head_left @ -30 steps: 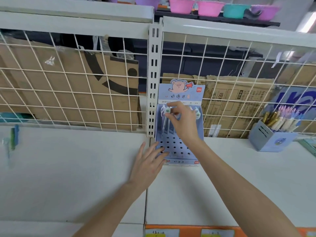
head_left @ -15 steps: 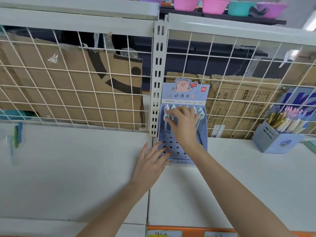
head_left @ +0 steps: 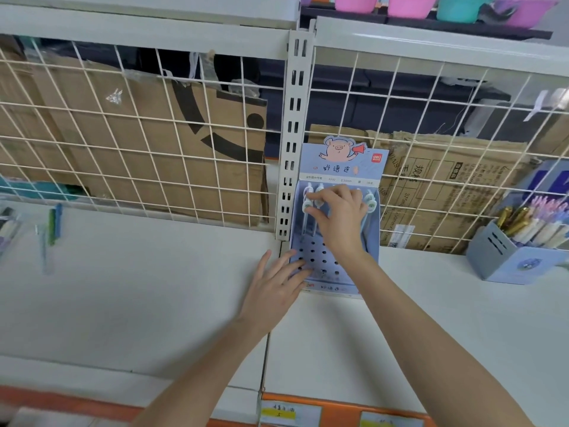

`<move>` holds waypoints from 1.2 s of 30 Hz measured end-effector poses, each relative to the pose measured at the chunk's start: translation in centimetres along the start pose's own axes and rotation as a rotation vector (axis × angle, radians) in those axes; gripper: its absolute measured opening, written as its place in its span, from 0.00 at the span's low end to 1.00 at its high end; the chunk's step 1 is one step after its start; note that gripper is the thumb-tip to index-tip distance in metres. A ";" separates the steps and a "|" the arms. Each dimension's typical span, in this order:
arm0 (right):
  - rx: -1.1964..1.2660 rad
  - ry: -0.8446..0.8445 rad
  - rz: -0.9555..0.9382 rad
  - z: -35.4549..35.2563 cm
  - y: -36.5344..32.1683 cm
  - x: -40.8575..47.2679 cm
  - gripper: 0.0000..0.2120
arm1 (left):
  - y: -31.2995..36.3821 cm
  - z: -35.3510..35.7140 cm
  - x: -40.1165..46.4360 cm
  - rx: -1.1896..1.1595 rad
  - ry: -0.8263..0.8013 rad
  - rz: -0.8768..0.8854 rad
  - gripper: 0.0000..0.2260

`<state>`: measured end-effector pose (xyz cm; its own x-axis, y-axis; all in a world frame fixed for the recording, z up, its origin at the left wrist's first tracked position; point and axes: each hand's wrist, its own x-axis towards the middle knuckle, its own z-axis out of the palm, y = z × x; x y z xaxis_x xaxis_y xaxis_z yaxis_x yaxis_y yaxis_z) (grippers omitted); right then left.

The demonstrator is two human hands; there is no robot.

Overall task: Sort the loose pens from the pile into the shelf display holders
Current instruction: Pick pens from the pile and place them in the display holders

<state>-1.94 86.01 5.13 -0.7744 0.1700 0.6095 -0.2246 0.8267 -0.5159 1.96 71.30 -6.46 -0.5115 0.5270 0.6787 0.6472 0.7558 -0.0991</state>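
Head view: the blue display holder [head_left: 335, 260] stands on the white shelf [head_left: 154, 288] against the far wire grid. The right hand [head_left: 338, 217] pinches a white-capped pen [head_left: 307, 208] in its back row (others stand alongside). The left hand [head_left: 274, 291], fingers spread, presses the holder's near-left corner.

A pale blue display holder [head_left: 335, 260] with rows of round holes stands against the wire back. White-capped pens [head_left: 308, 208] stand upright in its back row, perhaps five; loose pens [head_left: 54, 223] lie far left.
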 end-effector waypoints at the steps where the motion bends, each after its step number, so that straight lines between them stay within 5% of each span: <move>1: 0.000 -0.007 0.001 -0.1 0.0 0.0 0.09 | 0.0 -0.1 0.0 0.009 -0.009 0.004 0.11; 9: 0.003 -0.082 0.046 -1.1 -0.8 -0.4 0.15 | 0.1 -2.2 -0.5 0.033 -0.039 0.008 0.15; 15: 0.303 -0.093 -0.122 -0.3 -4.3 -1.5 0.14 | -3.5 -7.3 -3.2 0.009 0.010 -0.405 0.14; 21: 0.484 -0.379 -0.337 4.0 -11.2 -5.0 0.13 | -7.8 -14.9 -9.1 0.138 0.022 -0.817 0.17; 28: 0.507 -0.692 -0.333 9.8 -18.4 -7.1 0.16 | -15.9 -20.2 -14.6 0.220 -0.055 -1.085 0.14; 36: 0.440 -0.802 -0.218 21.0 -27.1 -5.6 0.14 | -28.9 -21.0 -17.9 0.172 -0.133 -1.190 0.11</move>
<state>-3.96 51.36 3.05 -0.8286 -0.5202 0.2070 -0.4889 0.4922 -0.7202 4.24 31.89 -0.45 -0.7968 -0.5049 0.3320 -0.3464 0.8318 0.4338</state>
